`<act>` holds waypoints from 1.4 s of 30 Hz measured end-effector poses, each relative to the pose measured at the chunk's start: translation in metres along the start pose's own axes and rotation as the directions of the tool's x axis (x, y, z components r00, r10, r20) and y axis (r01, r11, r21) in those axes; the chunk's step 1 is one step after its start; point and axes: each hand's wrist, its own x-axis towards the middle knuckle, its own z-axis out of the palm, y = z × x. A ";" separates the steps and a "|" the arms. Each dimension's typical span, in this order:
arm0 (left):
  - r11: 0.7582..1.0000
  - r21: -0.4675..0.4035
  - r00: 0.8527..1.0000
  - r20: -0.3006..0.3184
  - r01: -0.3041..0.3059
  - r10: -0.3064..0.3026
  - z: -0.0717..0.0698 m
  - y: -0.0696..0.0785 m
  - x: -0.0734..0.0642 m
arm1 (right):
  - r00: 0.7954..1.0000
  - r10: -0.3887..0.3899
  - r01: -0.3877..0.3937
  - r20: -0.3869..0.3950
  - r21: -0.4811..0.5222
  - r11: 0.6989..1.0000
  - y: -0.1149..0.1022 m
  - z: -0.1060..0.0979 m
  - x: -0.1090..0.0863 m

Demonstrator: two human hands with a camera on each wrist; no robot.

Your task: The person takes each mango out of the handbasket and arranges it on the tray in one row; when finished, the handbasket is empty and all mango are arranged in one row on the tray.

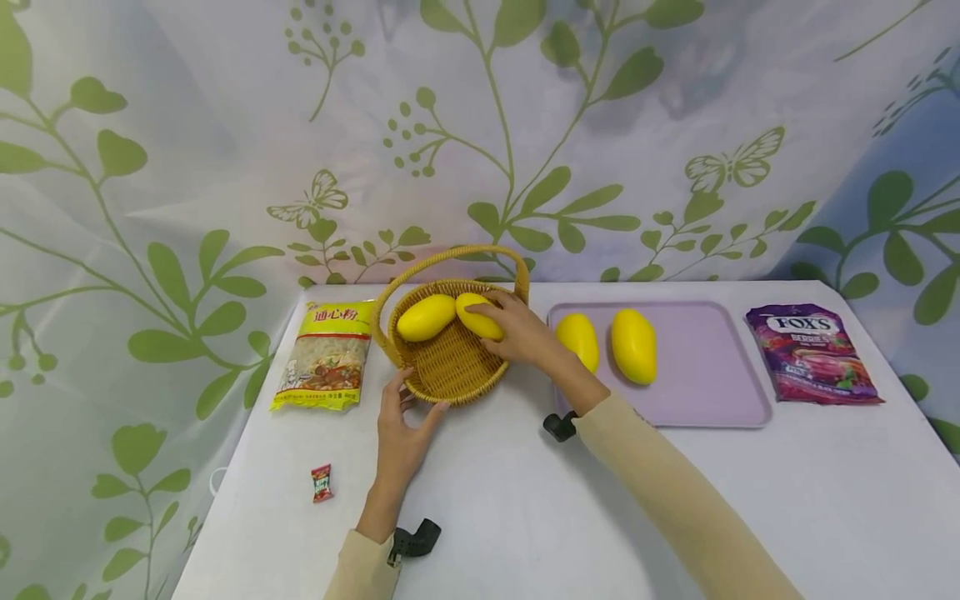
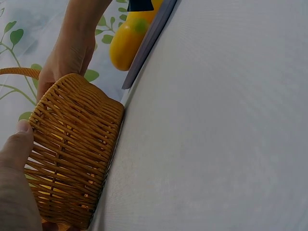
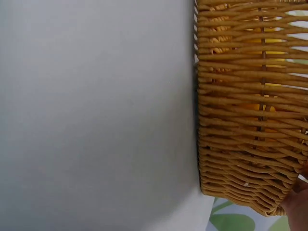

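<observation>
A brown wicker basket (image 1: 450, 367) with an arched handle stands at the middle back of the table. In it lies one yellow mango (image 1: 426, 317), with a second yellow mango (image 1: 480, 317) beside it. My right hand (image 1: 517, 329) reaches over the right rim and grips that second mango from above. With thumb and fingers spread around its front left side, my left hand (image 1: 405, 433) holds the basket. The left wrist view has the left thumb (image 2: 19, 144) at the rim. The basket wall (image 3: 252, 106) hides most of the right hand in the right wrist view.
Right of the basket, a lilac tray (image 1: 705, 358) carries two yellow mangoes (image 1: 633, 346). A purple candy bag (image 1: 813, 354) lies at the far right. On the left are a pasta bag (image 1: 324, 354) and a small wrapped candy (image 1: 322, 483). A patterned curtain stands behind.
</observation>
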 end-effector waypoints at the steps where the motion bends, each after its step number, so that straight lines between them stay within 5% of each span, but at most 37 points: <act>1: 1.000 -0.001 1.000 -0.001 0.001 -0.001 0.000 0.000 -0.001 | 1.000 -0.017 0.017 -0.024 0.010 1.000 0.000 0.001 -0.002; 10: 0.999 -0.010 0.999 -0.007 -0.035 0.035 0.002 0.000 -0.001 | 0.956 -0.133 0.154 -0.261 0.061 0.986 -0.008 -0.006 -0.013; 17: 0.999 -0.006 0.999 -0.012 -0.033 0.033 0.001 -0.002 -0.002 | 0.933 -0.181 0.208 -0.311 0.055 0.977 -0.020 -0.017 -0.021; 30: 0.999 -0.014 0.999 -0.007 -0.042 0.042 0.001 -0.002 -0.002 | 0.915 -0.072 0.135 -0.397 0.133 0.982 -0.008 -0.032 -0.075; 42: 0.999 -0.005 0.999 -0.007 -0.047 0.047 0.001 -0.006 -0.002 | 0.850 -0.058 0.146 -0.523 0.129 0.981 0.011 -0.035 -0.108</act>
